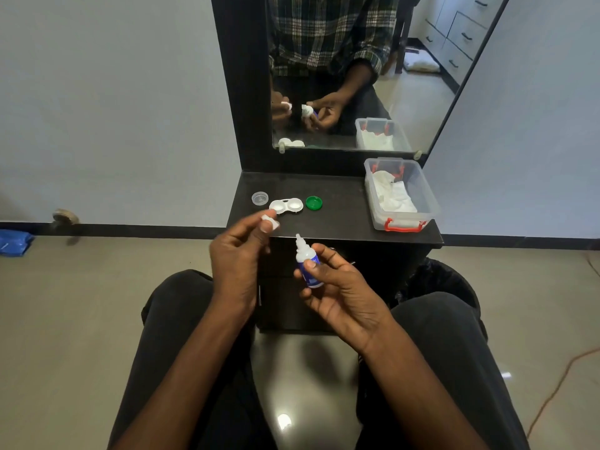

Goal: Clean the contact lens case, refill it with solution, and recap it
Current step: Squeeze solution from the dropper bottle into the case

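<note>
Evidently, for refilling, a small white nozzled solution bottle (pixel 306 263) is gripped by the right hand (pixel 337 287), its little white cap (pixel 270 220) pinched aside in the left hand (pixel 238 251), the open white plastic lens case (pixel 286 205) left on the dark counter (pixel 341 209).

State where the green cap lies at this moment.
In the head view, the green cap lies on the dark shelf, just right of the open lens case.
</note>
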